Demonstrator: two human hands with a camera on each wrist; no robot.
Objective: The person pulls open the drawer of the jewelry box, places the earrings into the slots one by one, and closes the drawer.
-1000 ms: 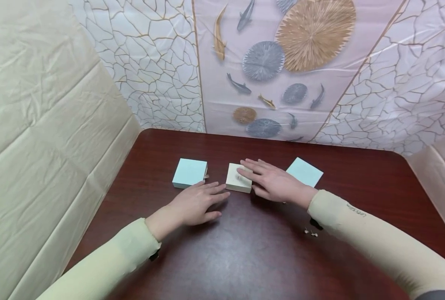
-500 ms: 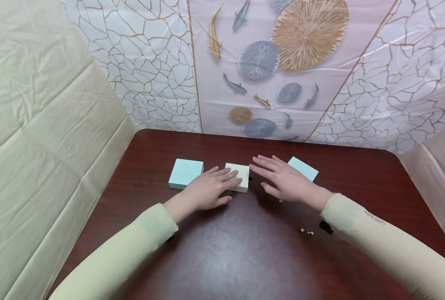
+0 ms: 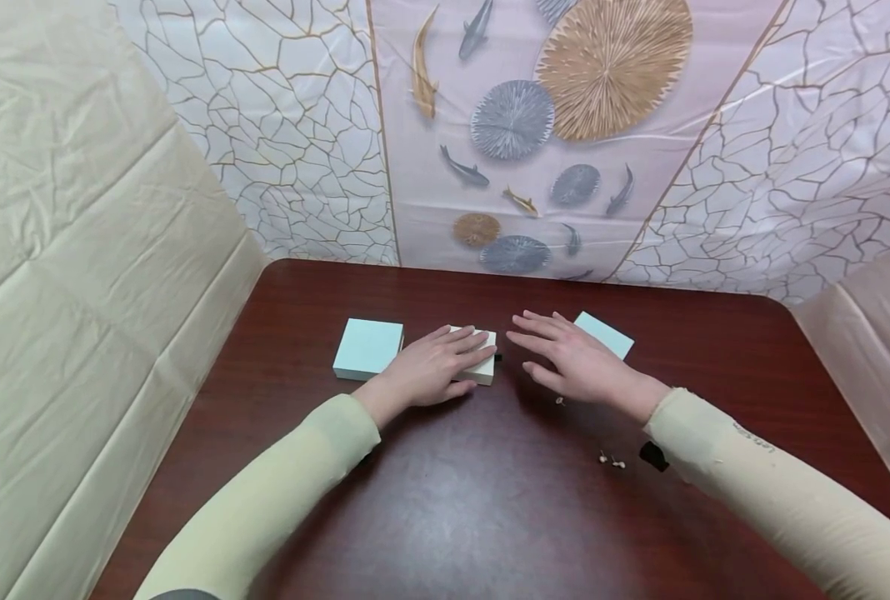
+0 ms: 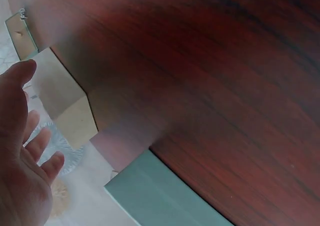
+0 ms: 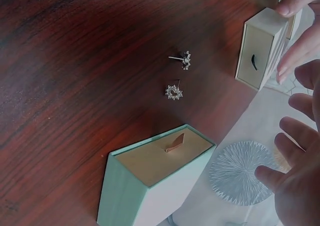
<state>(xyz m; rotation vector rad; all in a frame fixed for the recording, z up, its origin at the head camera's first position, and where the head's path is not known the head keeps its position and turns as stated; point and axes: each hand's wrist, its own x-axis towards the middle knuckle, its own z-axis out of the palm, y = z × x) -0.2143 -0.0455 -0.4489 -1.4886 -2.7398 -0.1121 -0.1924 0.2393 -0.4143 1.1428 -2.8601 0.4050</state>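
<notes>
My left hand (image 3: 441, 367) lies across the top of a small cream drawer box (image 3: 484, 371), its fingers straight and covering much of the lid. A black pull tab (image 5: 254, 62) shows on that box's drawer end, which is closed. Nothing is in my right hand (image 3: 583, 358), which hovers with spread fingers between the cream box and the right-hand mint drawer box (image 3: 604, 333). That mint box has a tan front with a brown tab (image 5: 175, 143). Two sparkly stud earrings, one flower-shaped stud (image 5: 174, 92) and one lying sideways (image 5: 186, 60), rest on the table between these boxes.
Another mint box (image 3: 368, 346) sits left of the cream box, behind my left wrist. More stud earrings (image 3: 612, 461) lie near my right forearm on the dark red wooden table (image 3: 445, 500). A patterned cloth (image 3: 516, 208) hangs at the table's back edge.
My left hand has moved right from beside the left mint box onto the cream box. My right hand has drawn off the cream box to the right, uncovering its black tab.
</notes>
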